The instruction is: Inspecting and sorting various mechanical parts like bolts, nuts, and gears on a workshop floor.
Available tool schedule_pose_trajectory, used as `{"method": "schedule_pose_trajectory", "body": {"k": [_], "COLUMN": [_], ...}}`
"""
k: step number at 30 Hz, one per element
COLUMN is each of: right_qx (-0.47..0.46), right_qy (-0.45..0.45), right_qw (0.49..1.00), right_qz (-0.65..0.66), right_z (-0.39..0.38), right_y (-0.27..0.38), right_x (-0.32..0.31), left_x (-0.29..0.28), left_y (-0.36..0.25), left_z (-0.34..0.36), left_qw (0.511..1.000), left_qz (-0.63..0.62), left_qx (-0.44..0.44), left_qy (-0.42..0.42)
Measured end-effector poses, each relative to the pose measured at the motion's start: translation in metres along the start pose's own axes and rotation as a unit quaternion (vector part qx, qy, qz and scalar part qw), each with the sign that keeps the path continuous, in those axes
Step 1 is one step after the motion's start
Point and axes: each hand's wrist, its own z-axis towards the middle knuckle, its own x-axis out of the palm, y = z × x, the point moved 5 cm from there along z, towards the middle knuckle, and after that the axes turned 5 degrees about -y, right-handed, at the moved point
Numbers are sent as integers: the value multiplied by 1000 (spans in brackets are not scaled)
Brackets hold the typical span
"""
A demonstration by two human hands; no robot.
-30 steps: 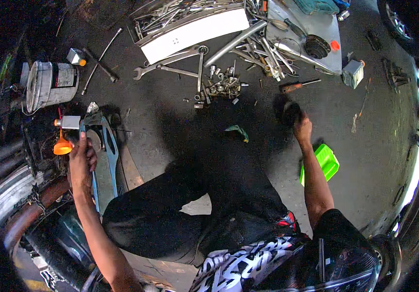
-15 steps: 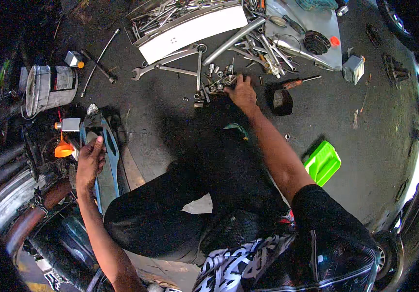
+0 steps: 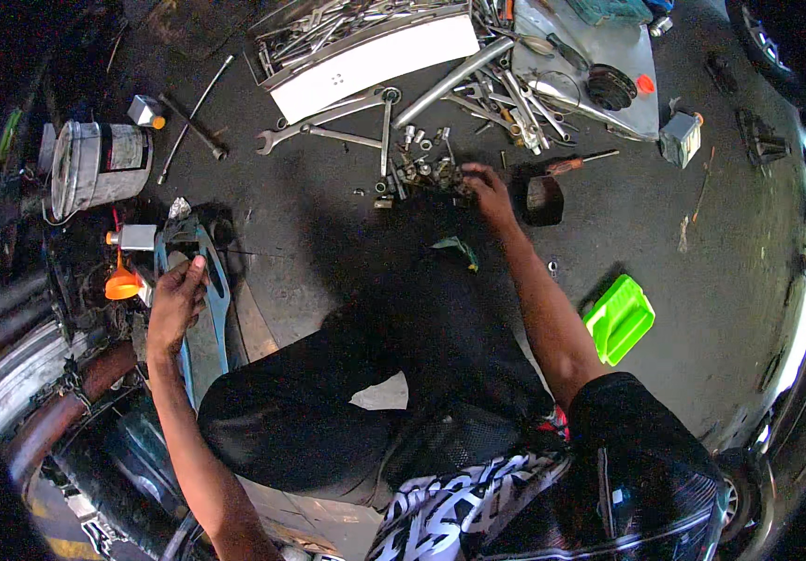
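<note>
My right hand (image 3: 490, 198) reaches to the right edge of a pile of metal sockets (image 3: 421, 168) on the dark floor. Its fingers are stretched out and slightly apart, and nothing shows in them. Over a blue metal frame, which looks like a floor jack (image 3: 219, 297), my left hand (image 3: 178, 304) is closed with the thumb on top. Whatever those fingers may hold is hidden. Several combination wrenches (image 3: 347, 137) lie just beyond the sockets. Right of my right hand are a dark round cup-like piece (image 3: 543, 198) and a screwdriver with an orange handle (image 3: 566, 165).
A long toolbox (image 3: 375, 64) full of wrenches stands at the far side. To the left are a white bucket (image 3: 101, 166), an orange funnel (image 3: 123, 283) and an extension bar (image 3: 192, 128). A bright green tray (image 3: 621, 321) lies right of my forearm. Cars border the right edge.
My right hand has drawn back slightly to the right and nearer to me, from over the sockets to their edge. The left hand stays closed at the blue frame.
</note>
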Motion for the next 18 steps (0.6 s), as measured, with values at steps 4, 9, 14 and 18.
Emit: {"method": "schedule_pose_trajectory", "body": {"k": [4, 9, 14, 18], "right_qx": [-8, 4, -216, -112], "right_qy": [-12, -94, -135, 11], "right_qw": [995, 973, 883, 805], "right_qz": [-99, -211, -393, -582], "right_z": [-16, -30, -13, 11], "right_y": [13, 29, 69, 49], "right_x": [-6, -6, 13, 33], "left_x": [3, 4, 4, 4], "left_y": [-6, -2, 2, -3], "left_z": [1, 3, 6, 5], "left_qw": [1000, 1000, 1000, 998], "left_qz": [-22, 18, 15, 24], "left_qx": [7, 6, 10, 55], "left_qy": [9, -13, 14, 13]}}
